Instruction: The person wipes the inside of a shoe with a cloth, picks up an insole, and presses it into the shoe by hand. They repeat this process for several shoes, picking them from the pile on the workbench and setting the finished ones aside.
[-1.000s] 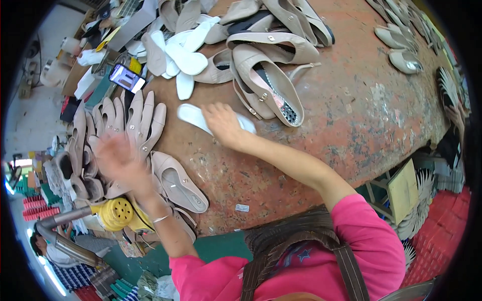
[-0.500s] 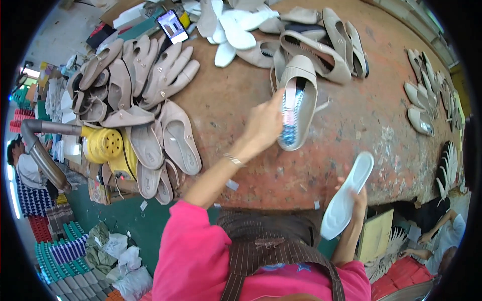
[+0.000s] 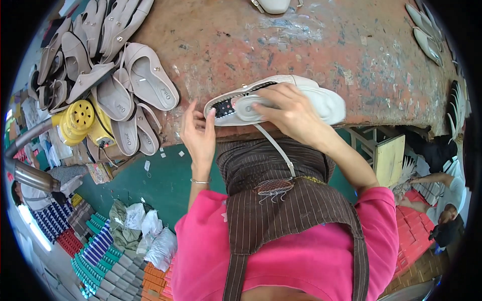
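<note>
A beige strapped shoe (image 3: 287,79) lies sideways at the table's front edge, toe to the right, with a dark patterned lining showing inside its heel. Over its opening is a pale insole (image 3: 329,106), one rounded end jutting past the shoe's toe and the other near the heel. My right hand (image 3: 296,114) grips the insole from above, hiding its middle. At the heel end, my left hand (image 3: 198,133) is open, its thumb close to the heel rim; whether it touches I cannot tell. A thin strap (image 3: 277,149) hangs from the shoe toward my apron.
Several beige shoes (image 3: 150,80) are piled at the left, beside a yellow blower-like machine (image 3: 80,116) with a grey pipe. Another shoe (image 3: 273,5) sits at the far edge of view. More pale shoes (image 3: 427,42) stand far right; a person (image 3: 442,185) is beyond the table.
The shoe has come nearer and turned sideways, and my left hand has let go of it. My right hand has carried the insole onto the shoe. The view has tilted down.
</note>
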The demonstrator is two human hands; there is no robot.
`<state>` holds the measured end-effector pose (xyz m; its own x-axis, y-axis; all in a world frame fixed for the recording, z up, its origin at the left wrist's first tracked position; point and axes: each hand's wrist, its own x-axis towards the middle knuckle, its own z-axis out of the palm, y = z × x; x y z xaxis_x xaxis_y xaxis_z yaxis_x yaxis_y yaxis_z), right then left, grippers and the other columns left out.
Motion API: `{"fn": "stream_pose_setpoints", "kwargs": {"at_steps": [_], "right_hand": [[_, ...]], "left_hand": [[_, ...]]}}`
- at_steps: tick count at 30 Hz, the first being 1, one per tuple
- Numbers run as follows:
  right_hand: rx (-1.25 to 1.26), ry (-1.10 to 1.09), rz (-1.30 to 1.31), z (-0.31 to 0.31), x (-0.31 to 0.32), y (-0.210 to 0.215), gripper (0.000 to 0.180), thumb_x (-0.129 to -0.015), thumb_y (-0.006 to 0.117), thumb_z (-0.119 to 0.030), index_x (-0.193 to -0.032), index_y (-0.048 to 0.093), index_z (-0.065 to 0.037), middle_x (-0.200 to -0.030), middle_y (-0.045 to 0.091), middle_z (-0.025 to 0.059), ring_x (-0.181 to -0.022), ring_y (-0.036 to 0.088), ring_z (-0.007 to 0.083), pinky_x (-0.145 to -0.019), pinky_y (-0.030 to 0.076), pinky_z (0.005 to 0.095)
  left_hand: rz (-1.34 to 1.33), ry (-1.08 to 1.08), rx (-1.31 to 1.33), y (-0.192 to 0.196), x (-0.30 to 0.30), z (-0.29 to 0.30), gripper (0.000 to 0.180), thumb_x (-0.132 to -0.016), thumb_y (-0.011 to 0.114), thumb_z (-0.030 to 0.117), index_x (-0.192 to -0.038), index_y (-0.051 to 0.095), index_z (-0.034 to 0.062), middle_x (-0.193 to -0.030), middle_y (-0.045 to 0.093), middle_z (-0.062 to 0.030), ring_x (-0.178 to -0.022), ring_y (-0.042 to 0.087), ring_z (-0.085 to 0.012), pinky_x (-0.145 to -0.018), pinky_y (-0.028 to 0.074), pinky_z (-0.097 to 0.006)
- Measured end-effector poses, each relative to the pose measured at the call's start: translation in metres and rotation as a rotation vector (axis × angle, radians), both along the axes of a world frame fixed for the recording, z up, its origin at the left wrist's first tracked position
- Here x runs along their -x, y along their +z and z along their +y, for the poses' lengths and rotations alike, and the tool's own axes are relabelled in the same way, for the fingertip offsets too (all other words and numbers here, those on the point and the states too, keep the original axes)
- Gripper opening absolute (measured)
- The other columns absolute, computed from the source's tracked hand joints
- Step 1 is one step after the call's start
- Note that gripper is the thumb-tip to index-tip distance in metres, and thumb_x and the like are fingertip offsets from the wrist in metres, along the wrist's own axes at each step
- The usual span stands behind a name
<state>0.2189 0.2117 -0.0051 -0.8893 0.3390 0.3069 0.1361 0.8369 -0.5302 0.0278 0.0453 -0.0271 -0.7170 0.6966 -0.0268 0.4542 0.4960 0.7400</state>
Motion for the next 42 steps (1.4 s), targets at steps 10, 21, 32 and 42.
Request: {"fn": "stream_pose_setpoints", "kwargs": {"at_steps": [10,21,32,42], "right_hand": [[0.202,0.119,0.045,-0.022,0.059,-0.027,0.029,-0.073,0.075,-0.015,-0.1,0.075,-0.005,-0.113,0.068,0.0122,-0.103,0.063,0.0302,-0.092,0.05,0.041],[0.017,0.228,-0.029,-0.019,0.064,-0.042,0.033,-0.073,0.065,-0.013,-0.104,0.072,-0.002,-0.128,0.06,0.0144,-0.113,0.06,0.0282,-0.097,0.049,0.0393],[-0.171,-0.027,-0.255,-0.041,0.038,-0.017,0.029,-0.075,0.061,-0.012,-0.099,0.074,-0.004,-0.121,0.067,0.0137,-0.122,0.059,0.0247,-0.114,0.035,0.0411],[0.142,-0.887,0.125,0.054,0.026,0.005,0.025,-0.077,0.073,-0.02,-0.095,0.071,-0.004,-0.093,0.067,0.013,-0.09,0.067,0.0297,-0.094,0.049,0.0389]], "left_hand": [[-0.341,0.112,-0.289,-0.028,-0.011,-0.011,0.041,-0.083,0.077,0.006,-0.121,0.064,-0.0034,-0.095,0.053,-0.0049,-0.069,0.059,-0.0089,-0.056,0.051,-0.022],[-0.155,0.078,-0.109,-0.032,0.004,0.0,0.015,-0.092,0.067,0.001,-0.104,0.066,-0.0069,-0.09,0.061,-0.0025,-0.078,0.061,-0.0054,-0.06,0.049,-0.02],[-0.098,0.102,-0.127,-0.028,0.005,0.009,0.007,-0.089,0.064,0.005,-0.089,0.064,-0.0019,-0.073,0.064,-0.0122,-0.054,0.058,-0.0183,-0.053,0.047,-0.034],[0.093,-0.483,0.157,0.01,-0.095,0.022,0.022,-0.082,0.071,0.019,-0.072,0.058,0.0055,-0.064,0.064,-0.0139,-0.06,0.065,-0.0354,-0.053,0.05,-0.043]]}}
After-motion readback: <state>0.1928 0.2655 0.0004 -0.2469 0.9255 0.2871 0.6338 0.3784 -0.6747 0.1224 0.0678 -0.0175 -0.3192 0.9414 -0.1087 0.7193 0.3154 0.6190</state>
